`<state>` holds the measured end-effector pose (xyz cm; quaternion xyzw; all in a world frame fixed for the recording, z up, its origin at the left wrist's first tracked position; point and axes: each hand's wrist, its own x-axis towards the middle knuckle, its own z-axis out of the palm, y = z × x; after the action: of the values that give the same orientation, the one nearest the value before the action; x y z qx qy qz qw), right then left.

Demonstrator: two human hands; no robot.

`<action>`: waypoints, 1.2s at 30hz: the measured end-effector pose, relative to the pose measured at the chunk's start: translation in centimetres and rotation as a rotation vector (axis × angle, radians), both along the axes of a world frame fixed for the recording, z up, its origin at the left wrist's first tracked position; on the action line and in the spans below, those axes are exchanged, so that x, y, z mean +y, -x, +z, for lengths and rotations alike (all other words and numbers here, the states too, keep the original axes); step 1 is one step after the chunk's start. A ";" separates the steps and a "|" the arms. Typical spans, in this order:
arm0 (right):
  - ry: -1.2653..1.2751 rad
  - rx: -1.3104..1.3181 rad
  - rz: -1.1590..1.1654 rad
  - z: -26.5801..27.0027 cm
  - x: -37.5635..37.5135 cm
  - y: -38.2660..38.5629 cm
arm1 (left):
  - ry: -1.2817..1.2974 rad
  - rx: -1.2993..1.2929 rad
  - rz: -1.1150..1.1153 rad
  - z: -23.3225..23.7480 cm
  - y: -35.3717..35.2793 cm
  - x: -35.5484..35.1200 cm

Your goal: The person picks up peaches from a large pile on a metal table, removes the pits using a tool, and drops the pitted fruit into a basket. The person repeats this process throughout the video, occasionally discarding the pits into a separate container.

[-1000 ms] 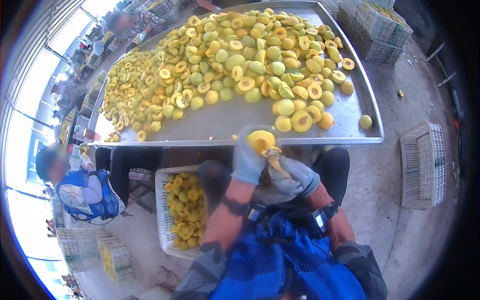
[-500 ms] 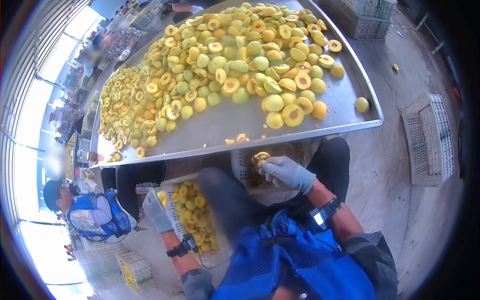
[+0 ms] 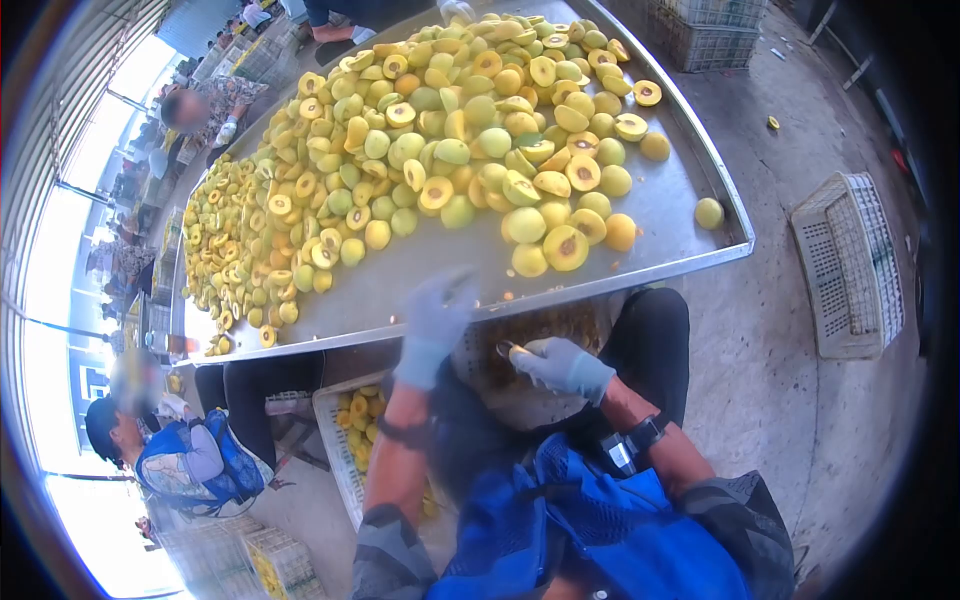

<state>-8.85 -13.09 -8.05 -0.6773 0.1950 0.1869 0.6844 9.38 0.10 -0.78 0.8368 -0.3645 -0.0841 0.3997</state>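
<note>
Halved yellow-green fruit [image 3: 440, 150] is heaped on a metal table [image 3: 400, 275]. My left hand [image 3: 437, 315], in a pale glove, is raised over the table's near edge, below the heap; it is smeared by motion, so its fingers are unclear. Over the gap below the table, my right hand [image 3: 560, 366], also gloved, is closed round a small tool with a metal ring [image 3: 504, 349] at its tip. No fruit shows at this tool. A white crate [image 3: 330, 420] of fruit halves stands below my left forearm, which partly hides it.
At the left sits a person in a blue vest [image 3: 205, 460]. Other people stand or sit beyond the table. An off-white crate [image 3: 835, 265] lies on the floor [image 3: 750, 400] at the right. More crates [image 3: 705, 35] are stacked at the top right.
My left hand has moved up and right, from beside the fruit crate to the table's edge. The fruit at my right hand is gone from it. The view has shifted slightly.
</note>
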 end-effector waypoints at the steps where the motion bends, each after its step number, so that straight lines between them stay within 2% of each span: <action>1: 0.162 -0.054 0.048 -0.8 0.3 0.1 | -0.080 -0.045 -0.081 -0.9 -0.5 -2.6; 3: 0.487 -0.160 0.143 -2.3 0.6 0.1 | -0.195 -0.117 -0.242 -3.5 -1.6 -6.9; 4: 0.420 -0.064 0.195 -1.4 0.4 -0.1 | -0.230 -0.143 -0.323 -4.1 -1.6 -8.5; 7: 0.467 -0.050 0.219 -0.9 0.2 -0.3 | -0.485 -0.290 -0.273 -4.4 -0.3 -10.8; 16: 0.404 -0.079 0.237 -1.0 0.7 -0.9 | -0.475 -0.299 -0.313 -6.5 -2.2 -8.9; 19: 0.304 -0.136 0.119 -1.1 0.2 -0.2 | -0.235 0.261 -0.207 -5.0 -3.6 -6.6; 22: -0.035 0.047 0.003 1.7 -0.7 0.3 | 0.163 0.748 -0.061 -4.5 -4.6 -2.4; 24: -0.197 -0.055 -0.023 2.2 -0.9 0.2 | 0.234 0.413 -0.061 -4.2 -3.9 -0.3; 26: -0.329 -0.154 -0.066 2.8 -0.9 0.1 | 0.382 0.422 -0.008 -3.5 -2.7 1.2; 28: -0.261 -0.137 -0.068 4.1 -0.7 -0.2 | 0.621 0.779 0.072 -0.8 -0.6 1.5; 30: -0.177 -0.172 -0.083 4.7 -0.5 -0.6 | 0.604 0.641 0.094 -1.0 0.3 2.3; 31: -0.127 -0.214 -0.090 4.8 -0.2 -0.9 | 0.462 0.325 0.082 -2.0 0.6 2.8; 33: 0.010 -0.381 -0.139 6.7 0.8 -2.0 | 0.402 0.131 0.094 -2.7 1.2 3.0; 34: 0.097 -0.503 -0.178 9.2 1.9 -2.7 | 0.487 0.253 0.118 -1.5 2.0 2.5; 35: 0.237 -0.726 -0.123 11.9 2.5 -2.9 | 0.565 0.379 0.138 -1.0 2.6 2.3; 36: 0.281 -0.827 -0.055 15.0 3.1 -2.6 | 0.596 0.441 0.148 -0.9 3.3 2.1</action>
<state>-6.24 -9.98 6.98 -0.7762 -0.0537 -0.1467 0.6108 6.11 2.18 -1.69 0.6697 -0.2167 -0.1234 0.6995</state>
